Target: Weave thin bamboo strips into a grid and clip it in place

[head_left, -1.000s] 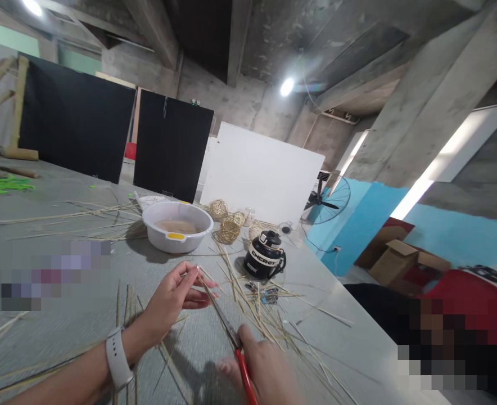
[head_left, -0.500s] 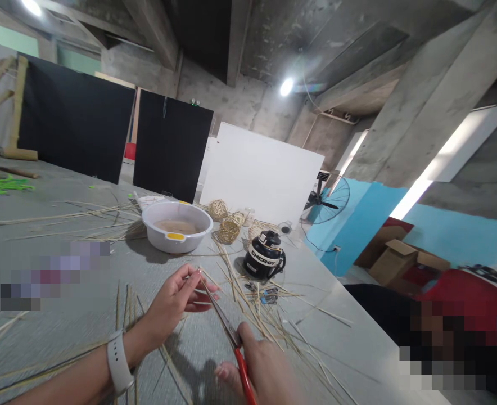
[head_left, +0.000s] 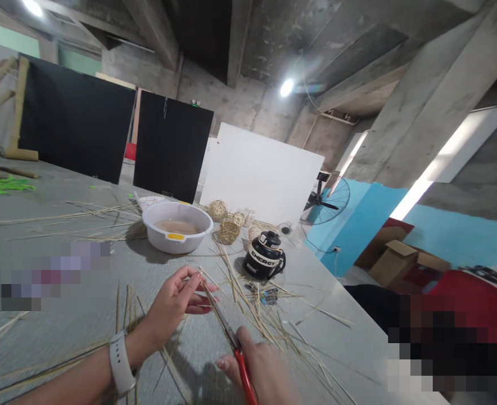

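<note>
Red-handled scissors [head_left: 244,374] are held in my right hand [head_left: 263,365], their blades pointing up and left. Thumb and index finger of my left hand [head_left: 179,295] are pinched together, right at the scissor tips; whatever small piece sits between them is too small to make out. The other left fingers extend behind the blades. A pale watch band [head_left: 121,363] is on my left wrist. Thin bamboo-like strips [head_left: 259,320] lie on the grey table [head_left: 328,351] just right of the hands, and more strips [head_left: 128,306] lie under my left forearm.
A white basin [head_left: 176,244] with cloudy water stands beyond my left hand. To its right are several woven balls [head_left: 229,231] and a black jug [head_left: 262,259] marked ENERGY. Small clips [head_left: 269,295] lie before the jug. At right is a red chair [head_left: 470,287]; part of the view is pixelated.
Hardly anything differs. My right hand and the scissors have shifted very slightly, while my left hand keeps its pinch at the blade tips.
</note>
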`<state>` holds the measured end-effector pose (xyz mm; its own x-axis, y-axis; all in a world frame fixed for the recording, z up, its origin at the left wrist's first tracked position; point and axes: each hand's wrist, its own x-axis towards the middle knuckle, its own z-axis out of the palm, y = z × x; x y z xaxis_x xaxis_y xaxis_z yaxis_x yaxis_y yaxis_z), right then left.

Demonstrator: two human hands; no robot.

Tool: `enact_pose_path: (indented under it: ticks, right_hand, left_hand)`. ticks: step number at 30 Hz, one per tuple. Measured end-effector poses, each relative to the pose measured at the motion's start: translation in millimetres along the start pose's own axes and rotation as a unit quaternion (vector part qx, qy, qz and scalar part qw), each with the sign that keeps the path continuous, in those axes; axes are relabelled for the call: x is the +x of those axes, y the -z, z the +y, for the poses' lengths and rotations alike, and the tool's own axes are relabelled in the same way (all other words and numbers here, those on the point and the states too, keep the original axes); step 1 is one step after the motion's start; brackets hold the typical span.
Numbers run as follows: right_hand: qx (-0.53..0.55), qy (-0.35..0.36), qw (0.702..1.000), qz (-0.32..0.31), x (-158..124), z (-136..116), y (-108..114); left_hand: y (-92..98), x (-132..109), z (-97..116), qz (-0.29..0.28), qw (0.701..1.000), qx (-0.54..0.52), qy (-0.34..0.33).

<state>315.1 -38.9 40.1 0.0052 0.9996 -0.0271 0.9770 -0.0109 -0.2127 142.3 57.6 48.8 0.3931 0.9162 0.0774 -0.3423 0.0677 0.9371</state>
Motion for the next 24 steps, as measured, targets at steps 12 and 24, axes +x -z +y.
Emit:
enact_pose_path:
  ticks: [12,24]
  right_hand:
    - [0.006,0.049,0.999,0.013,-5.2,-2.6,6.5]
    - [-0.015,0.046,0.999,0.003,-2.8,-0.5,5.9]
  left_hand:
    - [-0.5,1.1,4.3,0.033,0.999,0.005,0.012]
    - [1.9,1.4,1.8,0.013,1.0,0.013,0.002]
